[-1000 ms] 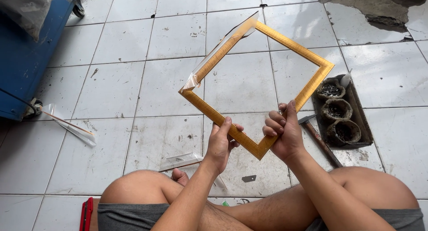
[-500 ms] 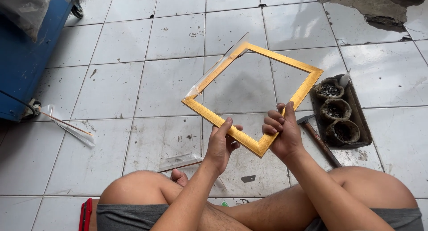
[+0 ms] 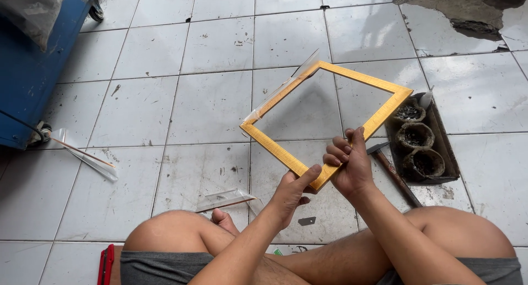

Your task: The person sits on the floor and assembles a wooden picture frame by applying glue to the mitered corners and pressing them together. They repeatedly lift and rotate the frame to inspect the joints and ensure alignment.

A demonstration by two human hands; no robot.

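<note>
Left hand (image 3: 290, 192) and right hand (image 3: 348, 165) both closed on the near corner of a yellow wooden frame (image 3: 325, 121), thumbs on top, held in the air above the tiled floor (image 3: 181, 98) and tilted away. Probably light and stiff, weakest at the corner joints, with loose clear wrap (image 3: 281, 90) along one rail likely slick, so better gripped on bare wood. Beside it on the floor: hammer (image 3: 393, 172), tray of small pots (image 3: 421, 139), plastic strip (image 3: 224, 199).

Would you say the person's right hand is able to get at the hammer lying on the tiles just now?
Probably yes, once freed: the right hand grips the yellow frame at its near corner, and the hammer lies just beside it on the floor, with nothing between them.
</note>
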